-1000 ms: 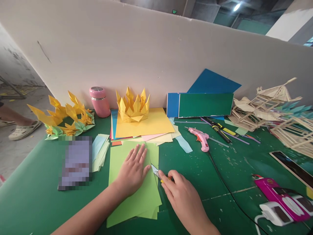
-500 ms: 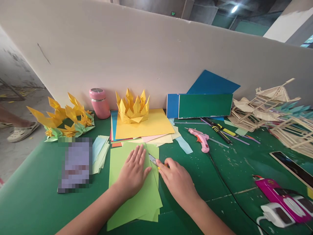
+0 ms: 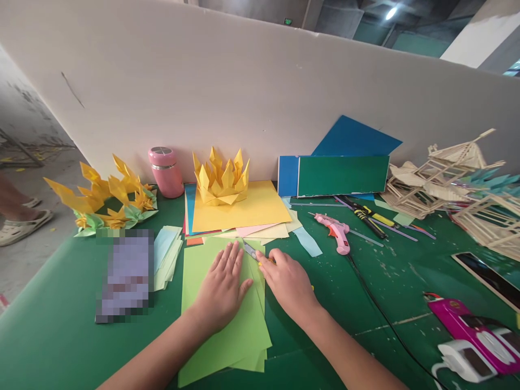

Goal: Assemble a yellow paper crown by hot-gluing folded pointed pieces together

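My left hand lies flat with fingers spread on a stack of light green paper on the green table. My right hand is closed round a small utility knife with a yellow handle. The knife's blade points away from me and rests on the green paper just right of my left fingertips, near the sheet's far edge.
A yellow paper crown sits on coloured sheets behind the green paper. A pink flask, yellow paper flowers, a pink glue gun with its cord, stick models and a power strip surround the spot. A person's sandalled foot shows at the left.
My right hand has slid the knife away from me along the green paper, from beside my left thumb to near the sheet's far edge. My left hand has stayed flat on the paper.
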